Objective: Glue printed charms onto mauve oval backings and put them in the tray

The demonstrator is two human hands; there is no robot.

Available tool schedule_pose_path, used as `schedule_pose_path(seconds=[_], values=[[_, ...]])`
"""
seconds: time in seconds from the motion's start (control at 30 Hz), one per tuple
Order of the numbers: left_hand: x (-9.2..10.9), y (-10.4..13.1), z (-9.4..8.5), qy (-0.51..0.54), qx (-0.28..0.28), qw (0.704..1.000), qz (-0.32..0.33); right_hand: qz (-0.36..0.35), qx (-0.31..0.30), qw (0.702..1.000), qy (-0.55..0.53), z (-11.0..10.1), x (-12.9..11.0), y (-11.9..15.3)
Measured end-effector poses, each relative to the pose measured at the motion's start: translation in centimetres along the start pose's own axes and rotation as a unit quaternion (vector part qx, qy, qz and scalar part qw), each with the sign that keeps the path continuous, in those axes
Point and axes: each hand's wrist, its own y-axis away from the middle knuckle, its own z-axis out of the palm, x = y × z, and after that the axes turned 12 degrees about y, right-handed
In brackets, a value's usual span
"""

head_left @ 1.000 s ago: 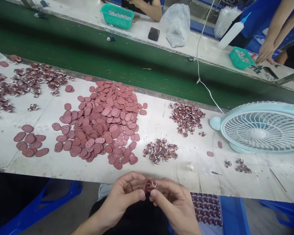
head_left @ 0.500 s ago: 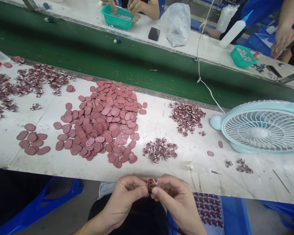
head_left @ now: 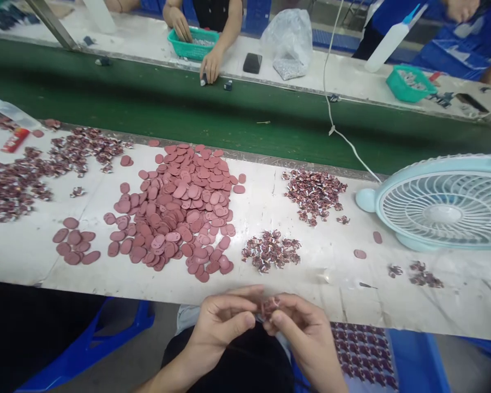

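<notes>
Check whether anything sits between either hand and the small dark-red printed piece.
Nothing visible does: the left hand and right hand both pinch the small dark-red printed piece directly, just below the white table's edge.

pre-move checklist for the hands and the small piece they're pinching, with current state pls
1. Both hands on the piece: left hand and right hand meet at the small piece. Ok.
2. Grip secure: fingertips cover most of the piece. Cannot tell.
3. Piece over the table: it sits at the near edge, above the lap. Not ok, likely to fall off the bench if dropped.
4. Supply within view: big pile of pink ovals and small patterned heap lie just ahead. Ok.
5. Fan apart from the hands. Ok.
6. Co-worker's hands stay across the green belt. Ok.
</notes>
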Motion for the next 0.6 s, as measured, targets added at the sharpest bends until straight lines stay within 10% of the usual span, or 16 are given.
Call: schedule_pose_path(seconds=[0.07,0.23,0.6], values=[[1.2,-0.4,-1.6,-0.201,-0.041,0.974,0.095,0.016,0.049,0.998,-0.028,-1.5,1.1,0.6],[5.4,-3.3,-6.2,-0.633,-0.124,0.724,0.243,0.067,0.201,0.976,-0.048,-7.0,3.8,2.9],[8.5,-8.0,-7.9,-0.782,-0.287,0.497,0.243,0.095,0.399,0.911,-0.028,-14.4,9.6,11.4]])
